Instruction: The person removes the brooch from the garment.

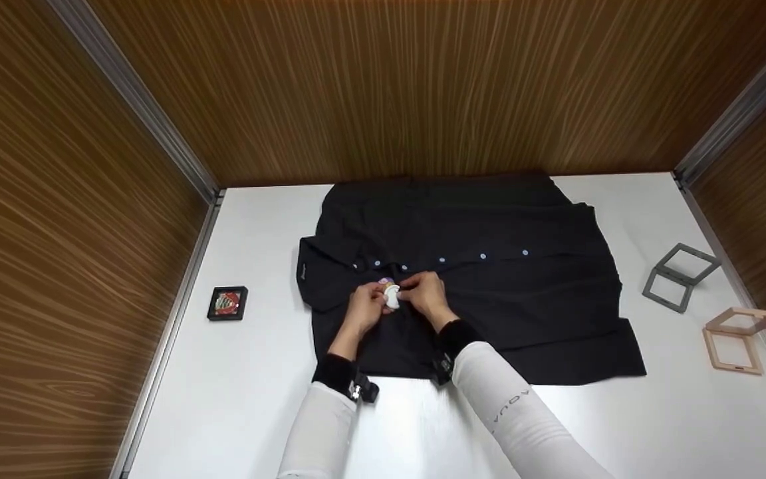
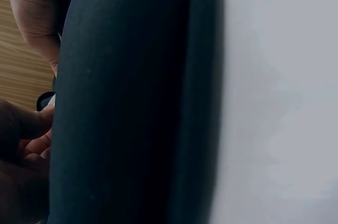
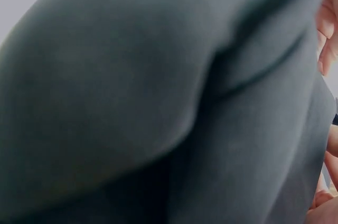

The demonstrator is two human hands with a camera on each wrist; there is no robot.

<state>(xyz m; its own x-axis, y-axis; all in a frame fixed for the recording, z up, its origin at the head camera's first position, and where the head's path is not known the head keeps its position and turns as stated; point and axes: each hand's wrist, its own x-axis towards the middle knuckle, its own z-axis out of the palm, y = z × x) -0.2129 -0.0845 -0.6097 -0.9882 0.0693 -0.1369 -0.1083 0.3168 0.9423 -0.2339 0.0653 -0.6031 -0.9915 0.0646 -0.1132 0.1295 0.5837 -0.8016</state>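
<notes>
A small white piece (image 1: 392,297) was between my two hands, above the dark shirt (image 1: 529,299), toward the nine o'clock part of the cloth. I had it pinched with my left hand (image 1: 362,309) at its eight-to-nine o'clock edge, and the thumb and curled fingers of my right hand (image 1: 427,293) pinched it at three o'clock. My fingertips were mostly hidden behind dark cloth in both wrist views. Just beside the white piece, toward twelve o'clock, a small purple-and-yellow piece (image 1: 386,282) showed by my left fingers.

The shirt lay with its collar (image 1: 323,273) toward nine to ten o'clock, and a row of pale buttons (image 1: 483,256) began near my fingers and ran off toward two to three o'clock. Black bands circled my wrists, with white sleeves (image 1: 509,402) behind them toward five and seven.

Well apart at nine o'clock, a black-framed item (image 1: 227,303) with a red design lay on the white table (image 1: 177,412). Far off at three, beyond the shirt, a grey hinged frame (image 1: 667,274) stood open, and a peach hinged frame (image 1: 714,349) was near it, a little lower. Wood-grain panel (image 1: 383,86) rose at twelve.
</notes>
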